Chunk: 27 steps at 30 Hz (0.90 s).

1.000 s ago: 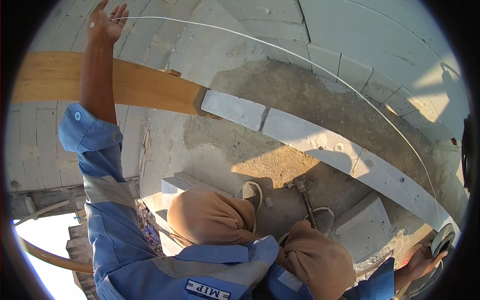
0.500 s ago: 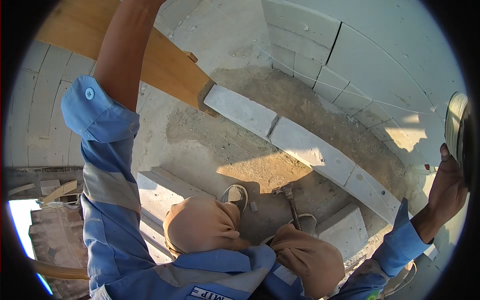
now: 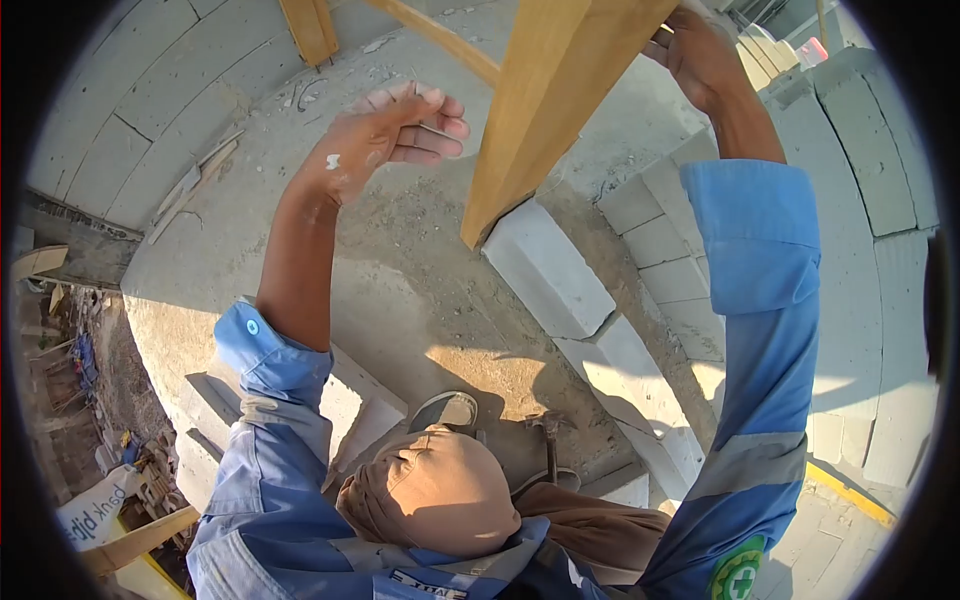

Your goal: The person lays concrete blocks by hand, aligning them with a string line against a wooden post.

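Note:
My left hand is raised left of a wooden post, its fingers apart and slightly curled, with nothing in them. White smudges mark its skin. On the post's right side, near the top edge, my right hand touches or grips the wood; its fingertips are partly hidden behind it. The post's lower end stands beside the end of a row of white blocks running down to the right.
A hammer is by my feet. White block walls rise at the left and right. Loose blocks lie near my left knee. A yellow level-like bar is at the lower right. Debris shows at the far left.
The view has shifted. My right hand has left the string-like spool at the right wall and is now up at the post. My left hand, out of view before, now shows beside it.

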Available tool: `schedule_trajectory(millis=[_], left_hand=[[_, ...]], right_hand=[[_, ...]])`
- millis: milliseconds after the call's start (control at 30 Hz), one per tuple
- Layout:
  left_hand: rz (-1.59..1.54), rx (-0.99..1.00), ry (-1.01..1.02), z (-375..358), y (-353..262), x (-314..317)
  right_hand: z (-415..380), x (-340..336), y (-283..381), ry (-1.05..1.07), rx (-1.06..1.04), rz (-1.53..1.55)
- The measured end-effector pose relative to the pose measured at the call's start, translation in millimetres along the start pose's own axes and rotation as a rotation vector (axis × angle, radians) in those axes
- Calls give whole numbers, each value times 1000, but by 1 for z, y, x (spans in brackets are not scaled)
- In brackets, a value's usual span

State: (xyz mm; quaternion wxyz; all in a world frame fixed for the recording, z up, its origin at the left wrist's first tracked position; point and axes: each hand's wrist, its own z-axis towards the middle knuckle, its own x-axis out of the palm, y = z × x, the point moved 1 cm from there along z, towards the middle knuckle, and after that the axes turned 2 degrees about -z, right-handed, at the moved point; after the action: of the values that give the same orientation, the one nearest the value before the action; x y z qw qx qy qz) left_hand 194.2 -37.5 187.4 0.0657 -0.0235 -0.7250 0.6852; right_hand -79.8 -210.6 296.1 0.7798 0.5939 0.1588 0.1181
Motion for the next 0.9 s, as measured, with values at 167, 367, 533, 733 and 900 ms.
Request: schedule_trajectory(millis=[167,367,533,733,900], left_hand=[[-269,220,-330,68,14,0],[-429,261,-324,117,15,23],[-1045,681,-1021,63,74,-111],[-561,387,-2019,-31,219,-252],[497,-49,-1821,-36,292,-260]], right_hand=[[48,62,-32,387,41,2],[69,54,-83,629,68,-55],[67,-18,-145,271,81,-2],[-21,-13,-164,-120,460,-381],[-39,-16,-233,-19,514,-515]])
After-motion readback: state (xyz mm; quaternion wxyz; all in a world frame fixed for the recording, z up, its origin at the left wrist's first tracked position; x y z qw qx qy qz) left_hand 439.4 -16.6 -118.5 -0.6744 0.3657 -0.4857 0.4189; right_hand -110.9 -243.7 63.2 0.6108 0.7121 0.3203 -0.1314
